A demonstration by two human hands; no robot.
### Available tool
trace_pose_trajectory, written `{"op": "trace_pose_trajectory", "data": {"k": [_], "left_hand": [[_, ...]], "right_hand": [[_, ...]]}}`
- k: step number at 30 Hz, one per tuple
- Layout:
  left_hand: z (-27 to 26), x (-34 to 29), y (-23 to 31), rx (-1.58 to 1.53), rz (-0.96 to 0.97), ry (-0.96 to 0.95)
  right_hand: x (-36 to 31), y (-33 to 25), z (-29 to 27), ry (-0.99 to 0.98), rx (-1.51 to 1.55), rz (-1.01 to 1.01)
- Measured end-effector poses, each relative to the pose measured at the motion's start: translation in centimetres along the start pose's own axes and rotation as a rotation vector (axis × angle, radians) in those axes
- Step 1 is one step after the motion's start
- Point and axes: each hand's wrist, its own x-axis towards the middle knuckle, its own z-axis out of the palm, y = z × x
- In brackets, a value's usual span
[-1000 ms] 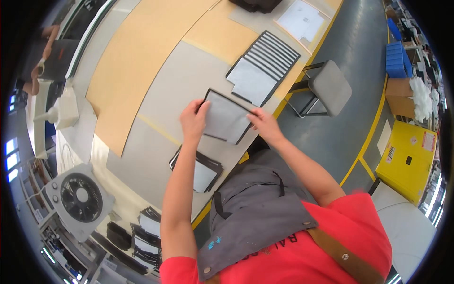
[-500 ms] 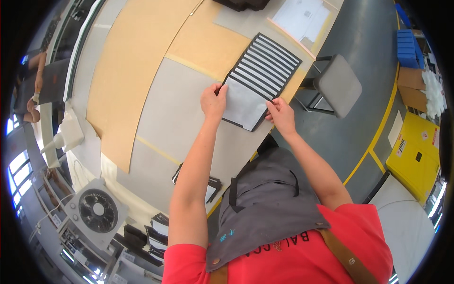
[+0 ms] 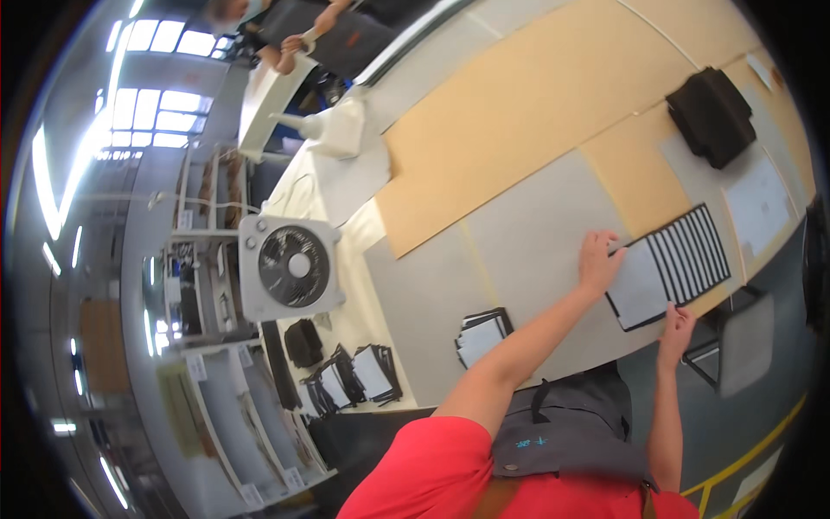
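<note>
A flat rectangular panel [image 3: 635, 281] with dark edging lies on the table at the right. Half of it is plain pale grey, and the other half has black and white stripes. My left hand [image 3: 596, 264] is at its far left corner, thumb and fingers on either side of the dark edge. At the near edge, by the border of the stripes, my right hand [image 3: 676, 333] pinches the panel between thumb and fingers. A small stack of dark-edged grey pieces [image 3: 482, 336] lies on the table left of my left forearm.
A grey box fan [image 3: 292, 268] stands at the left beside several piles of dark-edged pieces [image 3: 376, 374]. Brown sheet material [image 3: 510, 112] covers the far table. A black folded bundle [image 3: 711, 117] lies far right, above a stool [image 3: 745, 342]. Another person's hands [image 3: 294, 48] show far left.
My view has swung left, so the panel and both hands appear farther right. The fan and piles show more fully. Both hands stay at the panel's edges.
</note>
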Motion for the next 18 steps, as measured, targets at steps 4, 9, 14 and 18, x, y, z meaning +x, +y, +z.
{"op": "trace_pose_trajectory", "data": {"k": [4, 9, 14, 18], "left_hand": [[-6.1, -3.5, -2.2, -0.053, -0.041, 0.075], [-13.7, -8.5, -7.2, -0.071, -0.107, 0.171], [-20.0, -13.7, -12.0, -0.248, -0.449, 0.191], [-26.1, -19.7, -15.7, -0.116, -0.378, 0.320]], "right_hand": [[-2.3, -0.1, 0.8, -0.091, 0.031, -0.096], [-7.9, -1.1, 4.1, -0.378, 0.032, -0.099], [-15.1, -3.6, 8.5, -0.718, -0.094, -0.104], [-20.2, -1.8, 11.1, -0.862, -0.219, -0.235]]}}
